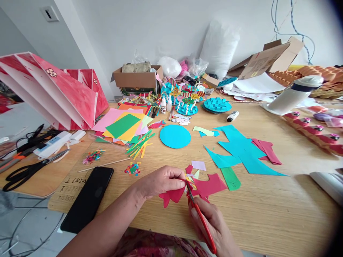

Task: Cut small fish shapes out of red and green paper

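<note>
My left hand [166,182] pinches a piece of red paper [174,195] cut into a fish-like shape, close to the table's front edge. Red-handled scissors [201,219] are in my right hand [214,223], their blades at the right edge of that paper. Whether the blades are fully closed is hard to see. Just beyond the hands lie a red paper offcut [210,184], a green paper piece [230,178] and a lilac scrap [198,165]. A round blue paper disc [175,136] lies farther back.
Large blue offcuts [242,150] spread to the right. At the left are a phone [88,198], black scissors [29,171], a stack of coloured paper [124,125] and paper strips [140,144]. Glue bottles [163,106], a blue decorated plate [217,105] and a cardboard box [136,80] stand behind.
</note>
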The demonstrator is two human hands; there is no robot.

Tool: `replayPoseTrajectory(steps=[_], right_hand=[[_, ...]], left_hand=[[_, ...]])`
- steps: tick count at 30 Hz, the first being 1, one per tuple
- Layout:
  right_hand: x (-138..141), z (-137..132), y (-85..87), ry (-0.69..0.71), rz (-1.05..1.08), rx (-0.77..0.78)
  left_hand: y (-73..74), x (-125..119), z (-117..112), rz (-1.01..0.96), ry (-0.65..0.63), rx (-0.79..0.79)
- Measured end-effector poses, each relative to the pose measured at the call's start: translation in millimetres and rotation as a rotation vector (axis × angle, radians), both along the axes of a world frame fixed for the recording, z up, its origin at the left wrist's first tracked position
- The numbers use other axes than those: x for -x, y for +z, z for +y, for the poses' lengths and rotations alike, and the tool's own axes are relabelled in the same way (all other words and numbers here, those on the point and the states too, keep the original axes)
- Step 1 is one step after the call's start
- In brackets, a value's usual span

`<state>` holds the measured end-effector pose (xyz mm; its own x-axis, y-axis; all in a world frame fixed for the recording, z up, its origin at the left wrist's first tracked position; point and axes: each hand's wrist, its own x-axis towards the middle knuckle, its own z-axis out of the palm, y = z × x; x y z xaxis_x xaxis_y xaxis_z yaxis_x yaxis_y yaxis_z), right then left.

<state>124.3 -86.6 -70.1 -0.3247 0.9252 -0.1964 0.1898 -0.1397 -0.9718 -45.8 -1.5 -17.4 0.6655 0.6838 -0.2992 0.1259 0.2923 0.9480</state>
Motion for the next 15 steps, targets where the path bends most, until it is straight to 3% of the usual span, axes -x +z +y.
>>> replayPoseTrajectory(steps=[5,15], right_hand=[[0.9,0.1,1.5,0.003,-0.011,0.009],[-3.0,1.2,3.1,0.027,-0.053,-0.124]], left_hand=[[3.5,-1.2,1.7,0.017,-0.040,0.006],[3.7,4.2,8.0,0.074,-0.169,-0.077]])
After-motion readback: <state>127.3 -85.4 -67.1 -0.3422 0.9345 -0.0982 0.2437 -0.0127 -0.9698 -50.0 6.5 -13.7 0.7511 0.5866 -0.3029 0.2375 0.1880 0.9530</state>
